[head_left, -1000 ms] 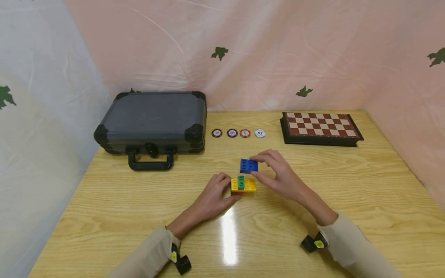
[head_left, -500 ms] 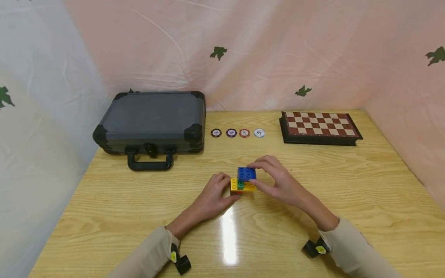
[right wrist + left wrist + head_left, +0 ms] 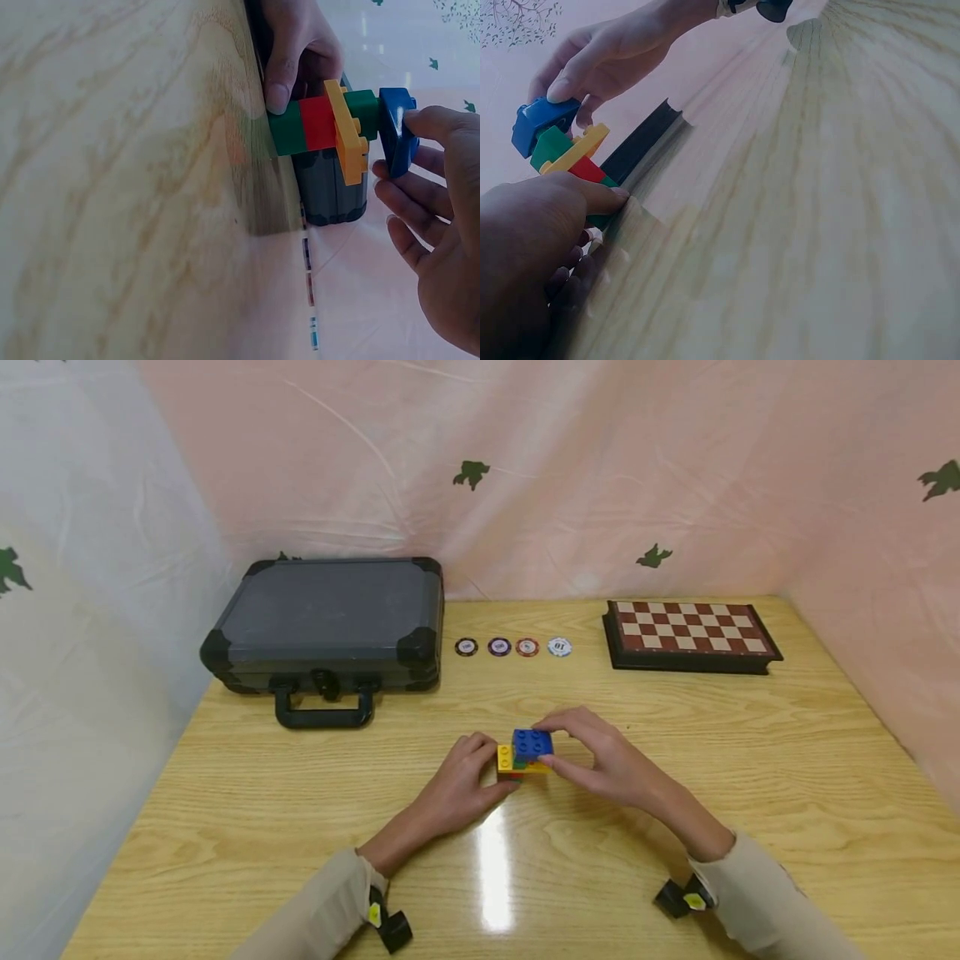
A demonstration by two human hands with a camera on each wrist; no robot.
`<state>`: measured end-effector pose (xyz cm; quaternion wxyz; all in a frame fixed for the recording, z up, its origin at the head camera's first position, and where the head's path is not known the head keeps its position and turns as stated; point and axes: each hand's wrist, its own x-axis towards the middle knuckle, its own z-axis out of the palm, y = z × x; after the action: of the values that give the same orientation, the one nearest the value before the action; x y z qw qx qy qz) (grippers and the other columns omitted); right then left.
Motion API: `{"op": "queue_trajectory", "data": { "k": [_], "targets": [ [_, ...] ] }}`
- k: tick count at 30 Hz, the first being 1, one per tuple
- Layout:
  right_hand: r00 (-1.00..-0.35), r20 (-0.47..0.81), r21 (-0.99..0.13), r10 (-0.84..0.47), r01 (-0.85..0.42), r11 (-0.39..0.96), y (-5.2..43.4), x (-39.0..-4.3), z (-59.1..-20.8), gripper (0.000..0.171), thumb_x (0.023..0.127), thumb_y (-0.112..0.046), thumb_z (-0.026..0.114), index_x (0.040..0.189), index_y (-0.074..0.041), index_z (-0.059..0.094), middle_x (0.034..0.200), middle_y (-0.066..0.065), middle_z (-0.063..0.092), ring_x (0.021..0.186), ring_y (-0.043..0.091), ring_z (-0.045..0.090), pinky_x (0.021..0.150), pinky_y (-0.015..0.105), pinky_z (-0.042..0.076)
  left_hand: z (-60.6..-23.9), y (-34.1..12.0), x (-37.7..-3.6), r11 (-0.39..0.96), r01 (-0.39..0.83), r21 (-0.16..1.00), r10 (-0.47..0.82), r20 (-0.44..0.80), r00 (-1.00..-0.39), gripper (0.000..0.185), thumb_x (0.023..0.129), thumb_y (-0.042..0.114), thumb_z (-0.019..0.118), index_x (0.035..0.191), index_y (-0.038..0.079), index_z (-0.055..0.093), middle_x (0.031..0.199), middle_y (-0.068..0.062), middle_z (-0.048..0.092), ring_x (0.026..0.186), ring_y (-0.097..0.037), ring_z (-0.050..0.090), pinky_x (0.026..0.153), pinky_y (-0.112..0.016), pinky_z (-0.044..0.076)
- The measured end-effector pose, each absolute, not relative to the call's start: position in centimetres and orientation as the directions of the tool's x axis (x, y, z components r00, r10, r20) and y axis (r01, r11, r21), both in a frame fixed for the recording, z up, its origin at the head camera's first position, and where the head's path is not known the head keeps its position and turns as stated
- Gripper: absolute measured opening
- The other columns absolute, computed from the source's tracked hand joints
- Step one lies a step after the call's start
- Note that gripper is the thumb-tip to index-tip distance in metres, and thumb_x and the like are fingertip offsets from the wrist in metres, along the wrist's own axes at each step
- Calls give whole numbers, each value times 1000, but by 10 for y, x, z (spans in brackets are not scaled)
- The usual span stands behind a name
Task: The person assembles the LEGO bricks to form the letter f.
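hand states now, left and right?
Left hand: holding the brick stack at its base.
Right hand: pinching the blue brick on top.

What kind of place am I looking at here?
Probably a staged tabletop booth for games and toys: a wooden table walled in by plastic sheeting, with a chessboard, poker chips and a brick stack.

chip faces [image 3: 559, 647]: too small, we cannot read them
lower bricks [image 3: 516, 767]: in head view we see them mostly hidden by the blue brick [image 3: 532, 742]
case [image 3: 330, 195]: we see it partly hidden by the bricks
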<state>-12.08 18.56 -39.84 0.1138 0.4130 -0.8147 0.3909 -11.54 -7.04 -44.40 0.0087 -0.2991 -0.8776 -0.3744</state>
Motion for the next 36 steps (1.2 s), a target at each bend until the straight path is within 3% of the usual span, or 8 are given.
{"op": "queue_trajectory", "data": {
  "k": [6, 16, 23, 36],
  "targets": [
    [-615, 507, -512, -604, -778, 363, 187, -120, -396, 43, 89, -2, 80, 129, -5, 66, 116, 2, 68, 103, 18, 61, 83, 47, 54, -443, -70, -115, 538, 530, 656, 519, 237, -821, 36, 90, 25, 83, 117, 5, 69, 113, -5, 61, 101, -21, 53, 86, -39, 47],
    [-574, 479, -411, -664, -815, 408, 183, -116, -387, 32, 102, -17, 69, 129, -1, 64, 121, 6, 66, 110, 22, 61, 91, 43, 53, -443, -70, -114, 545, 532, 648, 521, 235, -821, 37, 91, 26, 83, 118, 5, 69, 113, -5, 61, 102, -22, 53, 87, -39, 46],
    [-563, 447, -339, -695, -825, 452, 181, -114, -379, 35, 108, -28, 58, 128, 0, 63, 121, 9, 65, 112, 24, 59, 91, 42, 53, -444, -70, -115, 540, 544, 642, 517, 256, -816, 36, 90, 25, 84, 115, 4, 69, 111, -6, 61, 102, -23, 54, 87, -40, 47],
    [-593, 338, -294, -731, -804, 516, 178, -112, -370, 38, 94, -8, 76, 129, 0, 63, 119, 11, 64, 109, 24, 57, 88, 39, 54, -445, -70, -116, 545, 540, 642, 515, 252, -819, 36, 90, 25, 84, 115, 4, 70, 111, -6, 61, 100, -22, 53, 86, -39, 46]
  ]
}}
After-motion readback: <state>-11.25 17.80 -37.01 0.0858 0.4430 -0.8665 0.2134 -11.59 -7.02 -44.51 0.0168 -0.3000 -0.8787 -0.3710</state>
